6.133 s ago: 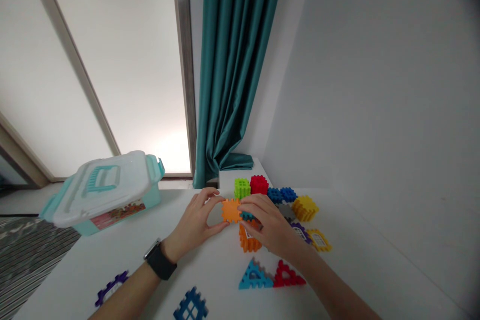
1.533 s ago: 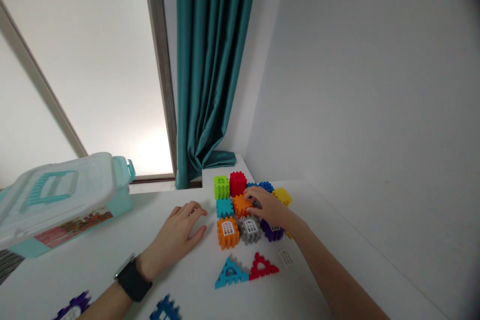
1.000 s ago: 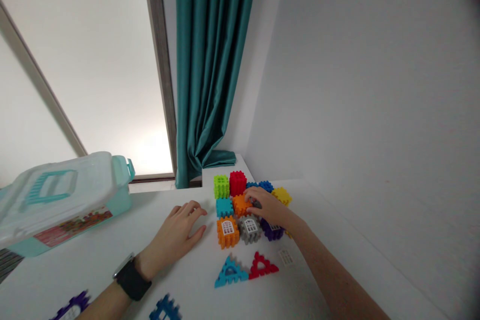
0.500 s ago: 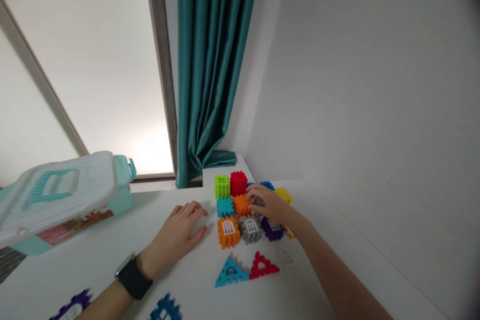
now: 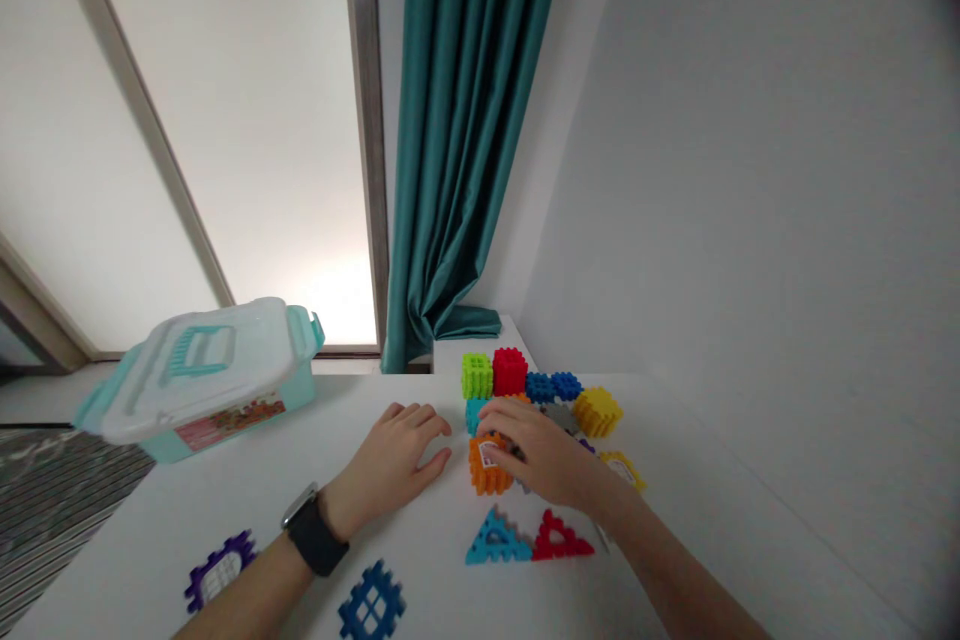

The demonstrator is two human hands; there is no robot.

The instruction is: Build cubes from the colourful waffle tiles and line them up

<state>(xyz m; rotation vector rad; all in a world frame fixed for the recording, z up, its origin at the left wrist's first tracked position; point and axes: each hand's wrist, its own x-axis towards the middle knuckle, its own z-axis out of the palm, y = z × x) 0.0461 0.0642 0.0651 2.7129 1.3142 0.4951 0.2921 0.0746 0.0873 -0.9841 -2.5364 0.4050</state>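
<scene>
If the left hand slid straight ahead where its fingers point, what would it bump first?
The left hand would probably bump the teal plastic waffle block first, though depth is hard to judge from this view.

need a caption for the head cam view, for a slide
Right hand over an orange waffle block, left hand resting on a white table, mint plastic storage box to the left

And here's the orange notched plastic cube (image 5: 486,473), white window panel showing, half hidden, sitting right up against the teal cube (image 5: 474,417)!
</scene>
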